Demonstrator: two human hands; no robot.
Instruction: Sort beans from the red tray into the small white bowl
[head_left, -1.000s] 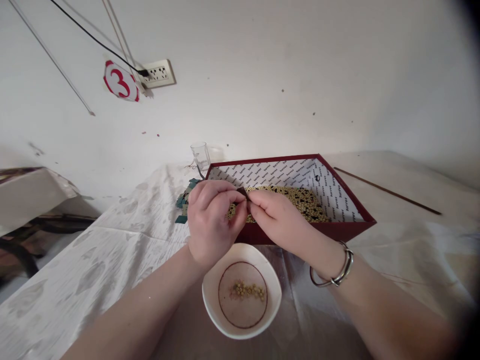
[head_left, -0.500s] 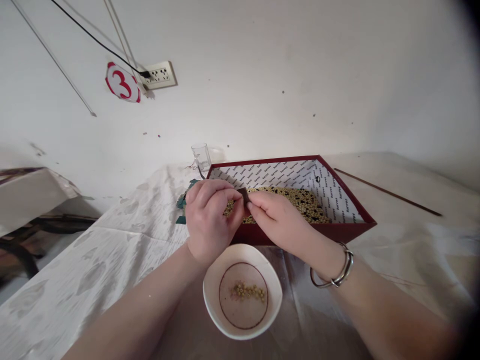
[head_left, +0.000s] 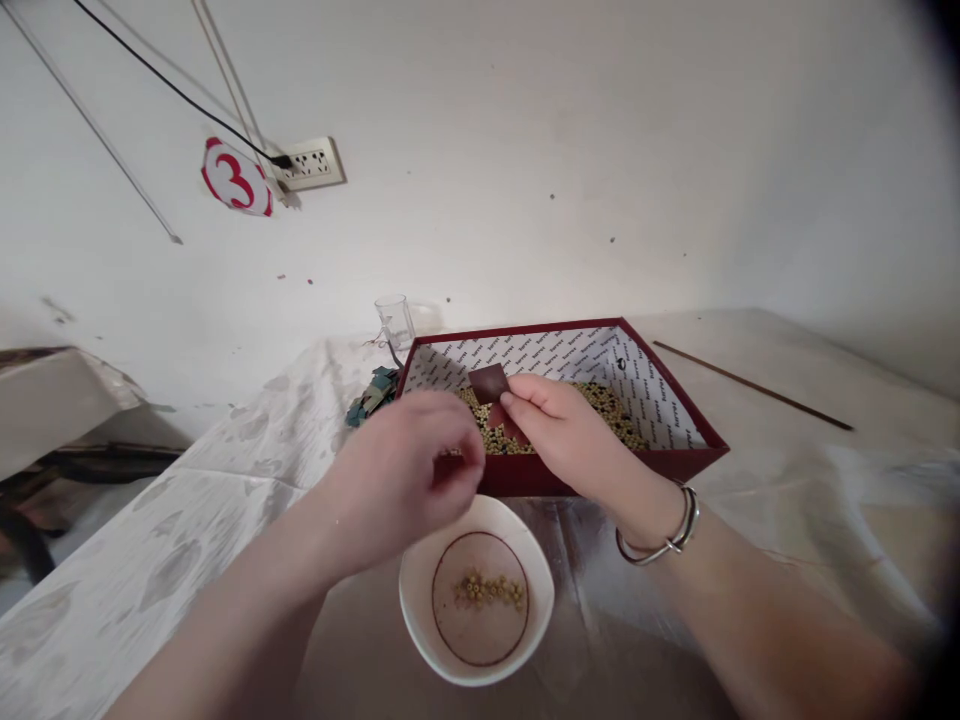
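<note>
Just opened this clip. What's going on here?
A person sits or stands at a covered table, pinching a small dark square piece in the right hand, over an open red box with gold-and-black bead-like bits inside. The left hand is curled nearby, apart from the piece; whether it holds anything can't be made out. In front of the box is a white bowl with some gold bits. Greenish pieces lie left of the box.
</note>
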